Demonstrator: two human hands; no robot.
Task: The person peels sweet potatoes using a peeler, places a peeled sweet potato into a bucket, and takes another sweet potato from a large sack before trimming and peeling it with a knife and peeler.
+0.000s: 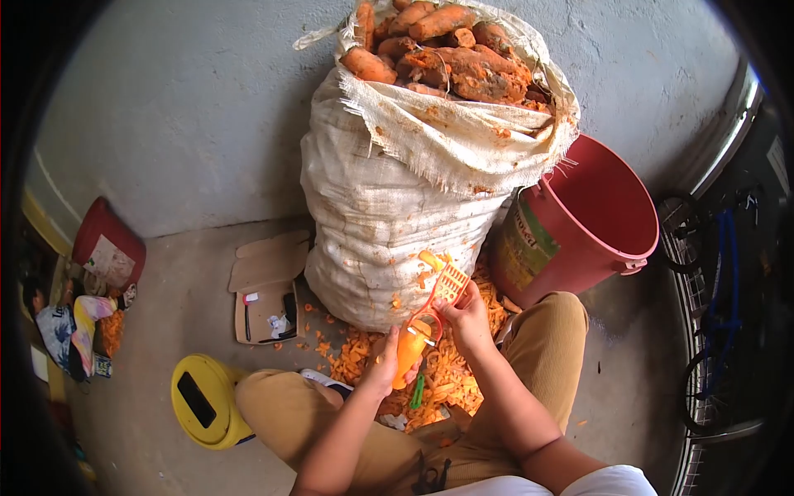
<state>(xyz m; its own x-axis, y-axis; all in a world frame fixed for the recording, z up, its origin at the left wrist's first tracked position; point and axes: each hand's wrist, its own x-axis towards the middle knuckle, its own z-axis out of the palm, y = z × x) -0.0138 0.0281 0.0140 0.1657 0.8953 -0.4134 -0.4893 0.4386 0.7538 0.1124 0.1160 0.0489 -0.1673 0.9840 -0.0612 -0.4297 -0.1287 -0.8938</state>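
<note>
I note the left hand closed round a peeled carrot; the right hand grips an orange peeler, its head over the carrot's upper end. Carrot sits above peelings, before the white sack.

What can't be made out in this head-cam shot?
All in the head view:
Underside of the carrot: hidden by its own body and the grip of the left hand.
Part of the orange peeler: covered by the right hand.
Deeper contents of the sack: hidden by its cloth and the top carrots.
Clutter at far left: partly lost in the dark lens border.
</note>
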